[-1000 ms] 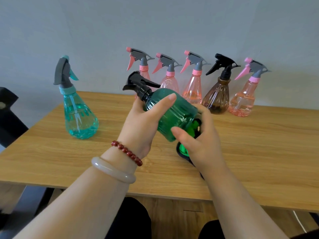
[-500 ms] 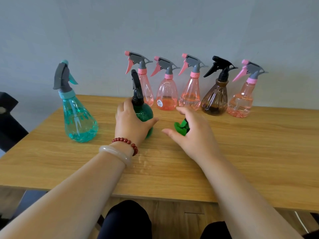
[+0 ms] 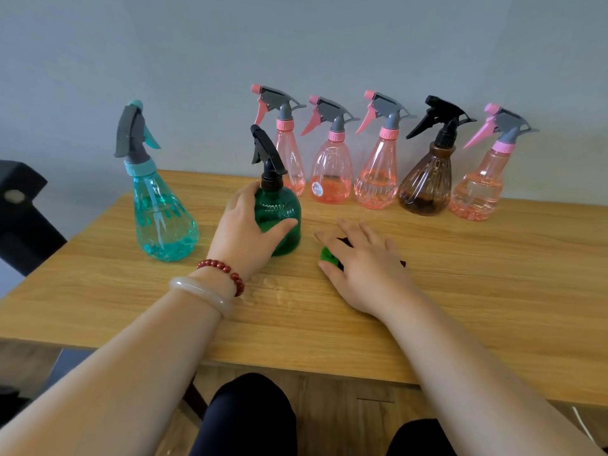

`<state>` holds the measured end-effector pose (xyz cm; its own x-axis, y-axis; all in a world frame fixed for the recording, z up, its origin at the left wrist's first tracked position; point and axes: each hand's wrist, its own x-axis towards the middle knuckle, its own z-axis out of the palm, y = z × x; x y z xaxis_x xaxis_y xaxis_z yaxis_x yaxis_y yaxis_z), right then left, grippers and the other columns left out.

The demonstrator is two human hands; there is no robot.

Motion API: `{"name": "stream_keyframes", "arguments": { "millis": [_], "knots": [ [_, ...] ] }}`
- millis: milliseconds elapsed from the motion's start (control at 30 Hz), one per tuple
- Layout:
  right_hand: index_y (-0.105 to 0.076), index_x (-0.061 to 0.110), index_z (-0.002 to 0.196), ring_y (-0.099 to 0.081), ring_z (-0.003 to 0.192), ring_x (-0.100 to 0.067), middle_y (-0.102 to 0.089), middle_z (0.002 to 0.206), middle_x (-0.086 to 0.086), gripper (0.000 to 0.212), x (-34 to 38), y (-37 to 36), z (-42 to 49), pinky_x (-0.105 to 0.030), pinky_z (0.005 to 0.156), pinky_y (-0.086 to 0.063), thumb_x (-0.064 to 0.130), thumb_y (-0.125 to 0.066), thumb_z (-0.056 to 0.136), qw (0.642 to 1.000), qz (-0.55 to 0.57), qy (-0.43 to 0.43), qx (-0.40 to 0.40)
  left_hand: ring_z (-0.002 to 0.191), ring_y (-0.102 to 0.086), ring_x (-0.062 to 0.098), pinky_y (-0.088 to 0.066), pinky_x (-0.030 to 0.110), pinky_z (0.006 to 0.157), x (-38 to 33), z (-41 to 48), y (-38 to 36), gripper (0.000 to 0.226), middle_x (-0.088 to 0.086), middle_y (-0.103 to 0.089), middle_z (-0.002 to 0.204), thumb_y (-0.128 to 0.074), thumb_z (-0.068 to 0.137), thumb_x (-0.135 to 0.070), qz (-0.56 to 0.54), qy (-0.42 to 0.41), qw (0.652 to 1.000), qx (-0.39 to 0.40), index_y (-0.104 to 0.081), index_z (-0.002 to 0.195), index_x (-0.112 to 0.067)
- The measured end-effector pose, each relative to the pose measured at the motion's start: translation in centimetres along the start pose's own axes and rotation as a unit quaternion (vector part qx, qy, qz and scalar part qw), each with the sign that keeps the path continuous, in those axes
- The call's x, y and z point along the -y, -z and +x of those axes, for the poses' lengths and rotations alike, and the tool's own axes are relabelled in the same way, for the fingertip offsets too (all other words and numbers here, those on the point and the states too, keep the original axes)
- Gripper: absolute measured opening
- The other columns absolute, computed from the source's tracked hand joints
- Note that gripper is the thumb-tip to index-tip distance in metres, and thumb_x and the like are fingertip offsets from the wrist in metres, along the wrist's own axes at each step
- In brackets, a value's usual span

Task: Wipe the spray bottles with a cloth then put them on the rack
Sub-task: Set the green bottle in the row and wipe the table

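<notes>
The left hand (image 3: 246, 235) has its fingers (image 3: 239, 196) curled round the fat part of the dark green bottle (image 3: 279, 212), with the thumb across the front. The bottle stands straight up on the table (image 3: 493, 291), about in the middle and a bit to the left.

The right hand (image 3: 365, 261) lies flat, with its fingers (image 3: 349, 230) straight and spread apart. It presses on the green and black cloth (image 3: 329, 256), which sits on the table just beside the bottle. Most of the cloth is hidden under the hand.

Here is what could go wrong. There are water drops (image 3: 273, 287) on the table near the left wrist. If the hand or the bottle gets wet, the bottle could slip out of the fingers. The bottle has a tall black top, so a small bump when the hand lets go could tip it.

The blue-green bottle (image 3: 161, 222) stands near the left arm, toward the left edge. A swing of that arm could knock it off.

Along the back edge, four pink bottles (image 3: 330, 174) and a brown bottle (image 3: 424, 182) stand very close together. Reaching for one could push the next one over, and then more could fall.

No rack shows here, so I cannot tell how far a wiped bottle must be carried.
</notes>
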<state>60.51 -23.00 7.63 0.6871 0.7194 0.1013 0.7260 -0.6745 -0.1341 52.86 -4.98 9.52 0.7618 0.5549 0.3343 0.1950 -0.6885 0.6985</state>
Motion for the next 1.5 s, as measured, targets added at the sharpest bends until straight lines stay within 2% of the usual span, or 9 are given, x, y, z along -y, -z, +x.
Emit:
{"name": "stream_keyframes", "arguments": {
  "millis": [133,267,500,700,867,967,1100,1233,1500],
  "knots": [
    [-0.029,0.028,0.153,-0.023,0.147,-0.027,-0.025,0.161,-0.003,0.049,0.3,-0.7,1.2,-0.046,0.115,-0.03,0.028,-0.037,0.105,0.998,0.023,0.052,-0.016,0.132,-0.04,0.022,-0.033,0.026,0.101,0.1,0.8,-0.6,0.085,0.007,-0.037,0.148,-0.076,0.082,-0.039,-0.003,0.02,0.999,-0.029,-0.03,0.15,-0.013],
    [-0.039,0.019,0.15,-0.034,0.143,-0.03,-0.037,0.155,-0.007,0.046,0.8,-0.9,3.0,-0.045,0.114,-0.033,0.019,-0.044,0.104,0.992,0.051,0.115,-0.024,0.139,-0.034,0.027,-0.035,0.04,0.112,0.5,1.3,-0.9,0.089,0.008,-0.027,0.154,-0.071,0.086,-0.032,0.018,0.011,1.0,-0.003,-0.018,0.155,-0.014],
    [-0.036,0.021,0.15,-0.042,0.134,-0.025,-0.047,0.147,-0.003,0.048,1.7,-0.6,6.2,-0.038,0.106,-0.039,0.024,-0.046,0.103,0.993,0.067,0.097,-0.021,0.137,-0.036,0.026,-0.037,0.039,0.11,1.3,3.3,-0.6,0.088,0.008,-0.03,0.152,-0.073,0.086,-0.036,0.021,0.041,0.999,-0.029,-0.022,0.153,-0.012],
    [-0.048,0.018,0.141,-0.048,0.127,-0.021,-0.055,0.138,0.0,0.043,1.4,-1.6,7.5,-0.034,0.1,-0.04,0.03,-0.053,0.099,0.99,0.095,0.067,-0.081,0.145,-0.02,0.029,-0.027,0.04,0.117,1.9,5.1,-0.4,0.094,0.009,-0.016,0.159,-0.064,0.092,-0.033,0.055,0.057,0.997,0.009,-0.001,0.157,-0.01],
    [-0.059,0.018,0.128,-0.053,0.119,-0.021,-0.061,0.125,0.004,0.036,0.8,-2.3,7.9,-0.037,0.096,-0.046,0.03,-0.06,0.095,0.983,0.106,0.09,-0.119,0.14,-0.031,0.028,-0.035,0.041,0.11,2.5,6.6,-1.1,0.092,0.008,-0.027,0.155,-0.07,0.089,-0.037,0.046,0.059,0.996,-0.045,-0.012,0.157,-0.014],
    [-0.061,0.02,0.124,-0.053,0.118,-0.019,-0.062,0.123,0.006,0.033,0.6,-2.3,8.0,-0.04,0.096,-0.046,0.031,-0.061,0.094,0.98,0.114,0.099,-0.126,0.14,-0.031,0.027,-0.035,0.04,0.11,2.8,7.6,-1.3,0.093,0.008,-0.026,0.155,-0.07,0.088,-0.037,0.041,0.064,0.996,-0.052,-0.012,0.157,-0.014],
    [-0.062,0.021,0.125,-0.053,0.12,-0.02,-0.062,0.125,0.005,0.035,0.4,-2.4,8.1,-0.041,0.099,-0.045,0.033,-0.062,0.093,0.98,0.121,0.1,-0.122,0.144,-0.023,0.029,-0.031,0.038,0.112,3.2,7.7,-1.5,0.09,0.008,-0.02,0.158,-0.066,0.089,-0.027,0.029,0.045,0.997,-0.053,-0.008,0.157,-0.012],
    [-0.061,0.02,0.128,-0.05,0.124,-0.019,-0.061,0.128,0.005,0.037,0.3,-2.4,8.2,-0.041,0.102,-0.042,0.034,-0.061,0.094,0.981,0.124,0.09,-0.117,0.141,-0.031,0.027,-0.034,0.04,0.113,3.8,7.9,-1.8,0.084,0.007,-0.027,0.156,-0.067,0.091,-0.029,0.039,0.026,0.996,-0.07,-0.016,0.156,-0.014],
    [-0.062,0.021,0.126,-0.053,0.12,-0.019,-0.062,0.125,0.006,0.035,0.3,-2.5,8.1,-0.04,0.1,-0.044,0.033,-0.063,0.093,0.979,0.133,0.089,-0.124,0.139,-0.033,0.029,-0.037,0.041,0.11,3.6,10.1,-2.3,0.079,0.005,-0.032,0.153,-0.068,0.091,-0.028,0.038,0.067,0.992,-0.099,-0.023,0.155,-0.015]
  ]
}}
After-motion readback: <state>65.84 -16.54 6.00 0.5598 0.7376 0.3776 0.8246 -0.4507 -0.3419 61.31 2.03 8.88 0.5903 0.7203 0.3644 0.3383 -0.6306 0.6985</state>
